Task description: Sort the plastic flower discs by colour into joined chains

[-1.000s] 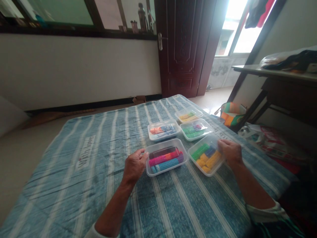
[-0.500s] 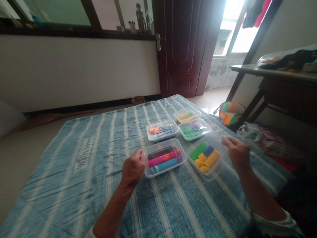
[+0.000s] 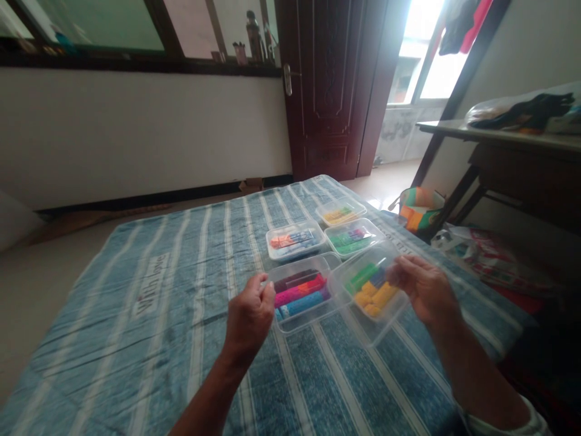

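My left hand (image 3: 252, 309) is closed, thumb and fingers pinching the left rim of a clear plastic container (image 3: 284, 330). Inside lie rolled pieces of textured material (image 3: 302, 290) in dark, pink-red and blue. My right hand (image 3: 424, 289) is closed on a clear plastic lid (image 3: 351, 321), slightly blurred. The lid hangs tilted above a second container, whose green, blue and yellow pieces (image 3: 376, 293) show through it. Its left edge overlaps the right side of the first container.
Behind stand containers with orange and blue pieces (image 3: 295, 241), green and purple pieces (image 3: 351, 241) and yellow pieces (image 3: 340, 215). All are on a bed with a blue striped cover (image 3: 181, 339). A desk (image 3: 499, 133) and bags (image 3: 476, 254) are at the right, a door (image 3: 327, 91) beyond.
My right hand has moved left with the lid, which now reaches over the first container's right edge. My left hand has shifted slightly right, still on that container's rim.
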The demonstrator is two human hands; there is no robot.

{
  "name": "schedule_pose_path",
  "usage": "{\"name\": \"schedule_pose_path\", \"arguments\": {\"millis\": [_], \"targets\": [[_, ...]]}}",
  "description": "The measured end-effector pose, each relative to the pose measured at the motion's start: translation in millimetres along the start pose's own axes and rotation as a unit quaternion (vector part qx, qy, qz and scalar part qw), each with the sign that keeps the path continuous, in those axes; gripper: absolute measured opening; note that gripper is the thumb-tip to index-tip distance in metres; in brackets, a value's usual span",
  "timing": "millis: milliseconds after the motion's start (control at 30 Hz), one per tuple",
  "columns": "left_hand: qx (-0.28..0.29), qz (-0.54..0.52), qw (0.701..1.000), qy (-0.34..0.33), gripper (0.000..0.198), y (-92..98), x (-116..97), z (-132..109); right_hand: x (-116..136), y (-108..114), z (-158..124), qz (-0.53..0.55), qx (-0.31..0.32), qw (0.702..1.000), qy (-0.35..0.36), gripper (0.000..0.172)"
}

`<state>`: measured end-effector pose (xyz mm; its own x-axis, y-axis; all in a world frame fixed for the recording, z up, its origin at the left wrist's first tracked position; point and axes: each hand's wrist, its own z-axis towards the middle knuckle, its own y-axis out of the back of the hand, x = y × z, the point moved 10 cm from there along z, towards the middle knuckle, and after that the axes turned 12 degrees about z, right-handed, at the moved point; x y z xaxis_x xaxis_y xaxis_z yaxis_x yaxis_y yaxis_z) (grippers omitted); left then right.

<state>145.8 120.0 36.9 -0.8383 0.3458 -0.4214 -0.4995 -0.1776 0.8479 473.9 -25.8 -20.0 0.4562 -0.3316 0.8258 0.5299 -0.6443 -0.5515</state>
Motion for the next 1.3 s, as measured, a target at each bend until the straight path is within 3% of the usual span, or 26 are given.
{"name": "schedule_pose_path", "arguments": {"millis": [267, 400, 500, 600, 633, 700, 767, 800, 833, 900, 967, 1067, 1167, 1300], "targets": [[0.017, -0.128, 0.992, -0.018, 0.026, -6.4, -35.8, -20.0, -39.8, -32.7, -18.5, -0.017, 0.046, 0.995, -0.081, 0.044], [0.114, -0.231, 0.966, 0.011, 0.031, -26.6, -43.3, -25.8, -43.1, -28.2, -20.0, -0.007, 0.068, 0.992, -0.105, 0.044], [0.183, -0.264, 0.947, 0.003, 0.040, -38.5, -48.8, -20.9, -27.4, -14.8, -13.3, -0.024, 0.054, 0.993, -0.100, 0.042], [0.137, -0.188, 0.972, -0.017, 0.045, -31.1, -35.5, 11.3, 34.8, 20.6, -5.8, -0.070, -0.053, 0.995, 0.040, 0.037], [0.108, -0.135, 0.985, -0.012, 0.044, -27.4, -25.4, 26.7, 66.0, 38.0, -9.1, -0.098, -0.115, 0.981, 0.122, 0.034], [0.058, -0.004, 0.998, 0.004, 0.041, -23.0, -3.7, 58.5, 125.2, 66.9, -26.5, -0.190, -0.224, 0.914, 0.280, 0.034], [0.048, 0.101, 0.993, 0.037, 0.037, -28.6, 18.9, 86.1, 163.3, 77.9, -44.3, -0.316, -0.269, 0.814, 0.405, 0.035], [0.054, 0.127, 0.989, 0.054, 0.037, -34.3, 28.8, 96.9, 171.9, 79.8, -53.4, -0.389, -0.292, 0.745, 0.456, 0.032], [0.070, 0.131, 0.987, 0.068, 0.039, -42.6, 37.0, 105.2, 168.7, 77.1, -52.9, -0.470, -0.276, 0.692, 0.473, 0.029], [0.114, 0.073, 0.985, 0.106, 0.042, -63.6, 50.3, 113.6, 133.0, 67.8, -37.3, -0.600, -0.153, 0.638, 0.458, 0.025], [0.144, 0.006, 0.981, 0.131, 0.044, -81.3, 55.4, 114.7, 77.6, 62.5, -26.7, -0.669, -0.006, 0.617, 0.415, 0.025], [0.153, -0.034, 0.979, 0.133, 0.037, -91.7, 52.5, 113.5, 18.2, 67.2, -25.5, -0.708, 0.091, 0.608, 0.347, 0.023], [0.153, -0.049, 0.979, 0.126, 0.025, -90.9, 47.8, 112.5, 16.2, 68.3, -27.0, -0.705, 0.076, 0.622, 0.333, 0.024], [0.144, -0.054, 0.981, 0.120, 0.016, -82.2, 45.7, 114.0, 53.6, 39.8, -23.9, -0.638, 0.041, 0.675, 0.369, 0.026]]}}
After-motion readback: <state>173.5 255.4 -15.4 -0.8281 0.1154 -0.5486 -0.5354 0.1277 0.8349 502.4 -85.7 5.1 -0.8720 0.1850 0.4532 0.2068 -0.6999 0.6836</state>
